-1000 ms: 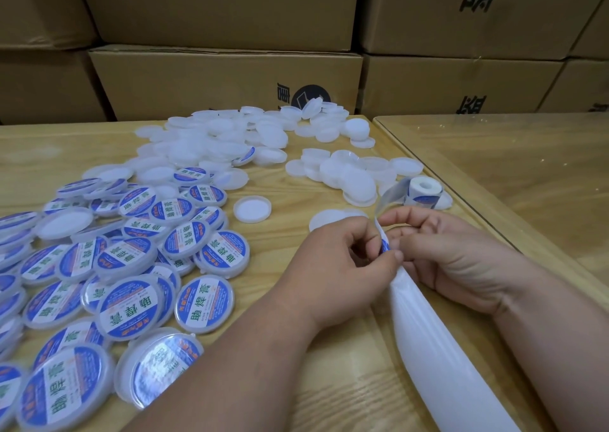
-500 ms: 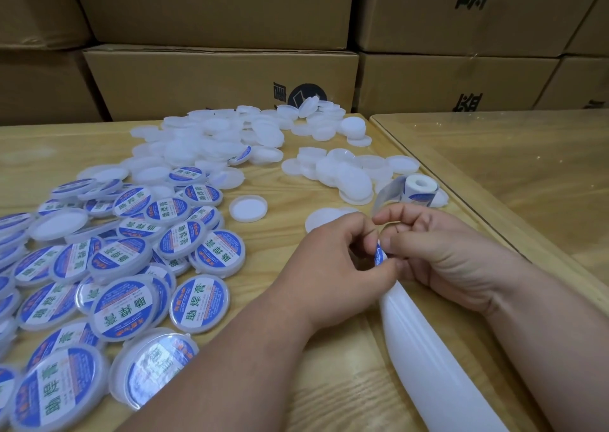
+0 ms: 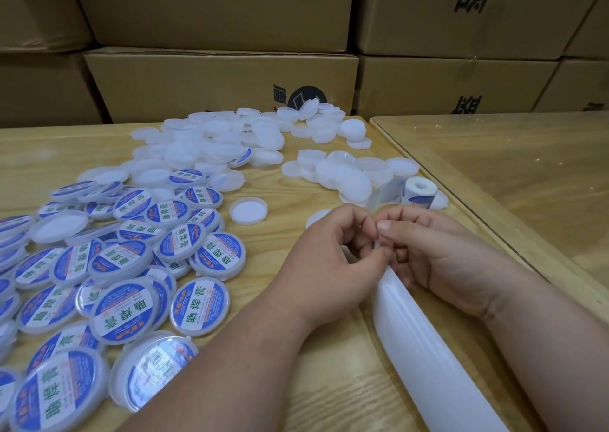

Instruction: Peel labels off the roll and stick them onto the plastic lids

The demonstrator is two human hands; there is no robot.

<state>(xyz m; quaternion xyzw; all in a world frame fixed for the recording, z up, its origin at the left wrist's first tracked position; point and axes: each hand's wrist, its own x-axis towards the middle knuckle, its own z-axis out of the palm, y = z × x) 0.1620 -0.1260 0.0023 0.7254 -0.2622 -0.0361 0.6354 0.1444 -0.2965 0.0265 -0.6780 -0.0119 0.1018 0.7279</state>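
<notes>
Since a moment ago the blue label edge has slipped behind our fingertips; both hands, left hand point(image 3: 324, 260) and right hand point(image 3: 438, 260), pinch the backing strip point(image 3: 428, 349) in a tight grip, mid-peel, and next we need the label lifted free for a bare lid point(image 3: 248, 210)

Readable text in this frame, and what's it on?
"助焊膏": large green characters on the blue-and-white labels of the labelled lids.
Small orange print on those labels: too small to read.
Black characters on the cardboard boxes: cropped, unreadable.
Label roll: print too small to read.
Plain white lids: none.

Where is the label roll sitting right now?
In the head view, the label roll stands right of centre on the wooden table, beside plain white lids, just beyond the right hand.
</notes>
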